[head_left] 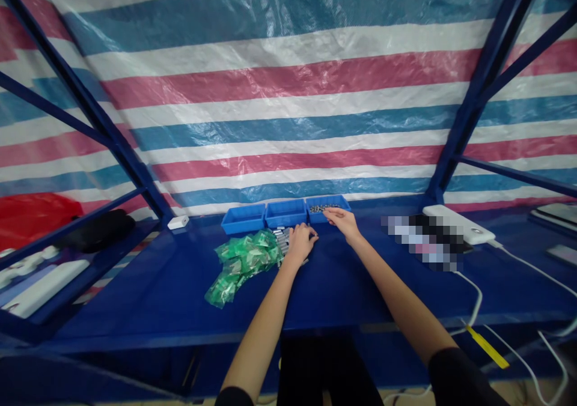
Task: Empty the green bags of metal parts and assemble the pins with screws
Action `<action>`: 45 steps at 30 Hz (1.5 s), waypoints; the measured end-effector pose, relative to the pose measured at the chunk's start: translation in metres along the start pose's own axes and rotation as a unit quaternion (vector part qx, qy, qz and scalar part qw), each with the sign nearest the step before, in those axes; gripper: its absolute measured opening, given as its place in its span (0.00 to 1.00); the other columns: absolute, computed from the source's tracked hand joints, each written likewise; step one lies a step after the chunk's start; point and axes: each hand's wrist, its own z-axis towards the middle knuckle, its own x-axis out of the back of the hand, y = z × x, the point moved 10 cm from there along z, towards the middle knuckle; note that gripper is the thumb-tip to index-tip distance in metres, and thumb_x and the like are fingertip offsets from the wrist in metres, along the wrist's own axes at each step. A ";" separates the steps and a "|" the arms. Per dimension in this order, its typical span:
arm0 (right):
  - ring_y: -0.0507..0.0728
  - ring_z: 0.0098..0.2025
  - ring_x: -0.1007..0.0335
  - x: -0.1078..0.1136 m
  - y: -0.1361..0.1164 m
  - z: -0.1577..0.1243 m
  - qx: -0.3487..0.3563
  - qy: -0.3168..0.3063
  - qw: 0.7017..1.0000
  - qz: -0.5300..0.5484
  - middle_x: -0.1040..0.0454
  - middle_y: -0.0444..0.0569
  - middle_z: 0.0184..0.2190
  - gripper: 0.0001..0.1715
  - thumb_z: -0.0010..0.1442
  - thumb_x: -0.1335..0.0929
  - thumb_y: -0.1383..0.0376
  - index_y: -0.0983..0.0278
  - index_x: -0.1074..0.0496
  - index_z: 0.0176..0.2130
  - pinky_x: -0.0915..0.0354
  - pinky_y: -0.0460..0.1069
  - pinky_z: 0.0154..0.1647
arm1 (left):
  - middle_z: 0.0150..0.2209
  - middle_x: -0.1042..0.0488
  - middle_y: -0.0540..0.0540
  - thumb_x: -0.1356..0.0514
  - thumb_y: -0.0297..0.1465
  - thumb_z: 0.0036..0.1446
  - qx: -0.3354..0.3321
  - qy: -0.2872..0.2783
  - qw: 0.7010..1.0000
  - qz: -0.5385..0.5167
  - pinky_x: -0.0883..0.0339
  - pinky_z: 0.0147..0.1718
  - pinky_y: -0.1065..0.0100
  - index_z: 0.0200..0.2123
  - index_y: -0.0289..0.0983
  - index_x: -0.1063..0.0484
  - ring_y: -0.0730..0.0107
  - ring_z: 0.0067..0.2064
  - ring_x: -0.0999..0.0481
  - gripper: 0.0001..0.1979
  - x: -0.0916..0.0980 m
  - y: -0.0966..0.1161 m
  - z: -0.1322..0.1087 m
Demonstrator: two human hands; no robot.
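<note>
My left hand [301, 242] rests low over several small grey metal cylinders [282, 238] on the blue table. Its fingers are curled, thumb and forefinger brought together; what they hold, if anything, is too small to tell. At the front edge of the right-hand blue bin, my right hand [343, 221] has its fingertips pinched together. Small metallic pieces [321, 208] lie in that bin [343, 202]. I cannot make out what sits between the right fingertips. Left of my left hand lies a heap of green clear plastic packets [247, 259], touching the cylinders.
Two more blue bins [243, 220] stand in the row to the left. A small white box [178, 222] sits at the back left. On the right are a white power bank [457, 223], a blurred-out object [428, 241] and white cables [536, 277]. Blue frame posts [464, 112] rise at both sides.
</note>
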 end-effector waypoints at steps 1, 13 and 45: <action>0.56 0.36 0.27 -0.001 -0.002 0.000 0.005 -0.004 1.000 0.010 0.22 0.50 0.35 0.29 0.39 0.26 0.56 0.64 0.26 0.42 0.31 0.50 0.37 | 0.32 0.30 0.46 0.38 0.30 0.48 -0.001 0.006 1.000 -0.008 0.47 0.47 0.59 0.25 0.40 0.25 0.61 0.41 0.32 0.02 0.001 0.000 0.001; 0.54 0.39 0.26 -0.054 0.013 -0.030 -0.108 -0.218 0.968 0.055 0.22 0.52 0.35 0.16 0.51 0.30 0.57 0.64 0.24 0.38 0.33 0.49 0.44 | 0.37 0.23 0.45 0.44 0.35 0.54 -0.004 0.119 0.969 -0.215 0.37 0.36 0.68 0.37 0.38 0.23 0.67 0.38 0.28 0.12 0.027 -0.009 0.015; 0.58 0.44 0.30 -0.042 -0.020 -0.021 0.166 -0.139 0.964 -0.153 0.26 0.50 0.44 0.18 0.48 0.31 0.63 0.59 0.26 0.42 0.33 0.53 0.42 | 0.29 0.27 0.48 0.45 0.27 0.50 0.092 0.252 0.951 -0.152 0.39 0.38 0.69 0.32 0.37 0.26 0.69 0.34 0.30 0.09 0.069 -0.045 0.005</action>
